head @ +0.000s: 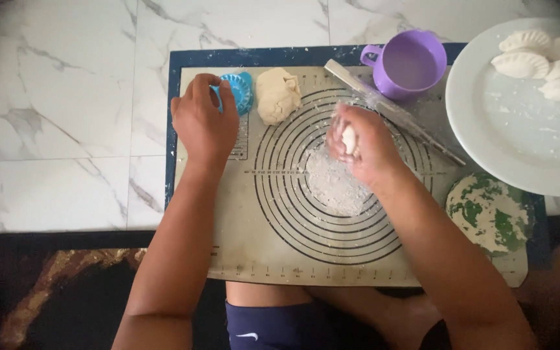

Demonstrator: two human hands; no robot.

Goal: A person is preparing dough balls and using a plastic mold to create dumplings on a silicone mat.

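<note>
Marble floor, mat [241, 246] down. Left hand [203, 123] fingers curled on blue mould [238, 91], steadying it. Right hand [361, 146] pinches dough bit [349, 138] over flour [335, 185]; dough ball [277, 95] at 12.

blue round plastic mould [239, 91] upper left, purple plastic cup [411, 63] up top, beige silicone mat [254, 227] with dark concentric rings, white grey-veined marble floor [53, 97]

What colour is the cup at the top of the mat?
The cup is purple, handle included. It shows clearly in the head view, beside the white plate.
</note>
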